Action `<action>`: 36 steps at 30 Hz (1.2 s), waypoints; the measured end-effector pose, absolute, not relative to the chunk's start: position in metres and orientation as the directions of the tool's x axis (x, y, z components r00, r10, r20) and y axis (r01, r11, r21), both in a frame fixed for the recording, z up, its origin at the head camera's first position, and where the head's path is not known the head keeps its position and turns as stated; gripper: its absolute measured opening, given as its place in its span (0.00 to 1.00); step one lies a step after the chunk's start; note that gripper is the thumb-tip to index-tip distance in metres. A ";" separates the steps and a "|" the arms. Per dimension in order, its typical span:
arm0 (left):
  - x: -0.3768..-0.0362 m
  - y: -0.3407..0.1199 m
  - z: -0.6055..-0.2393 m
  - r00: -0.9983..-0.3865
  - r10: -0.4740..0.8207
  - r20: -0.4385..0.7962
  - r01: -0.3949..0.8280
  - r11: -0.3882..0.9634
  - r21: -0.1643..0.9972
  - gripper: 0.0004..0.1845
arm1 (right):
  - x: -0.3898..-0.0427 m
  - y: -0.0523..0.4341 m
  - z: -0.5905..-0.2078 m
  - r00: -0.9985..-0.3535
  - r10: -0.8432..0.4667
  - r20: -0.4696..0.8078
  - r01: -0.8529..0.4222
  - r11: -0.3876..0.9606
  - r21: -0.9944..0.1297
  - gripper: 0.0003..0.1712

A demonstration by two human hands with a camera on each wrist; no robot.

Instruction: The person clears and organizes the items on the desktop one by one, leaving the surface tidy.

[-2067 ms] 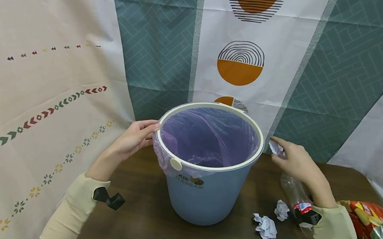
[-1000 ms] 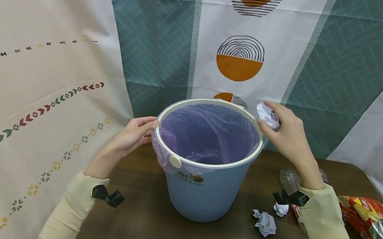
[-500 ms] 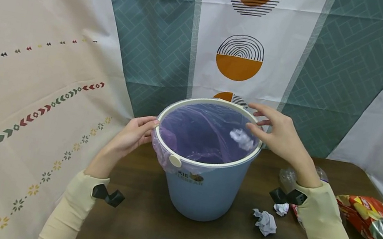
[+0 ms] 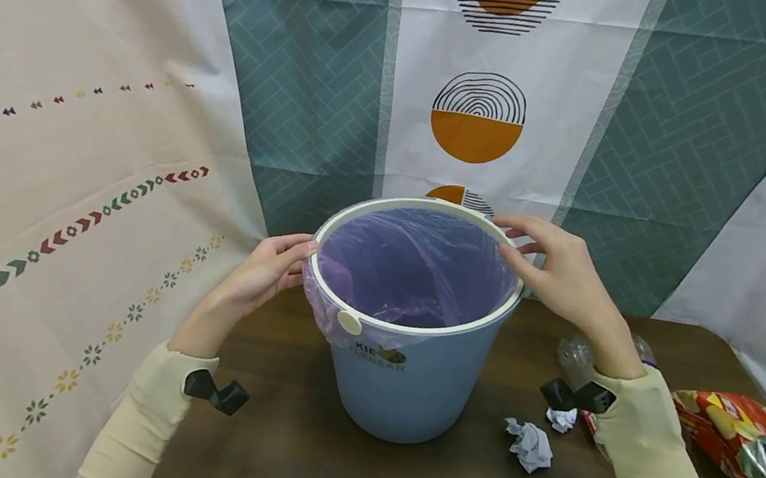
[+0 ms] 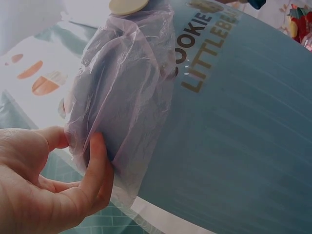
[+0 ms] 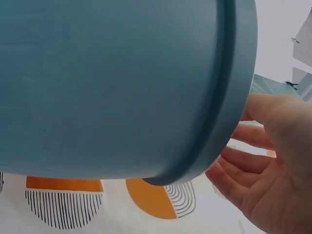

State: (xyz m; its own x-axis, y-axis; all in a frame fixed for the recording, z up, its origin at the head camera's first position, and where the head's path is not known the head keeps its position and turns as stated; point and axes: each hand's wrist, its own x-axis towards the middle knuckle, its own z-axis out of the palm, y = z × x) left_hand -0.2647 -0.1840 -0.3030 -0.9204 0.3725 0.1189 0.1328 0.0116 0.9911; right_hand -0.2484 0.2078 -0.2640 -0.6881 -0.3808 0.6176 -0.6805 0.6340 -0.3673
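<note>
A blue trash can (image 4: 407, 387) with a cream rim stands upright on the table, lined with a thin purple bag (image 4: 416, 266) folded over its left edge. My left hand (image 4: 263, 274) pinches the rim on that side, thumb on top and fingers against the bag's overhang, as the left wrist view also shows. At the right rim, my right hand (image 4: 556, 268) hangs with loosely bent fingers and holds nothing. In the right wrist view its fingers lie close to the can's edge; I cannot tell whether they touch. No paper is visible inside the can.
Right of the can lie a crumpled paper ball (image 4: 531, 447) and a smaller one (image 4: 561, 419). A clear plastic bottle (image 4: 574, 357) is partly hidden behind the right forearm. A red chip bag (image 4: 755, 445) lies at the far right. Patterned cloths (image 4: 316, 92) hang behind the table.
My right hand brought a crumpled paper ball over the rim and let it go; it fell into the can and is out of sight. The left hand stayed on the rim.
</note>
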 end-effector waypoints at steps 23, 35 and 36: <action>-0.265 -0.184 -0.304 -0.921 0.371 0.115 0.119 -0.013 0.993 0.24 | -0.248 0.237 -0.307 -0.452 -0.125 0.883 -0.744 0.599 -0.296 0.18; -0.266 -0.184 -0.304 -0.918 0.378 0.119 0.126 -0.007 0.992 0.24 | -0.245 0.252 -0.344 -0.514 -0.182 0.838 -0.681 0.681 -0.270 0.23; -0.266 -0.184 -0.305 -0.918 0.378 0.117 0.124 -0.005 0.992 0.24 | -0.244 0.252 -0.347 -0.530 -0.196 0.825 -0.673 0.690 -0.268 0.25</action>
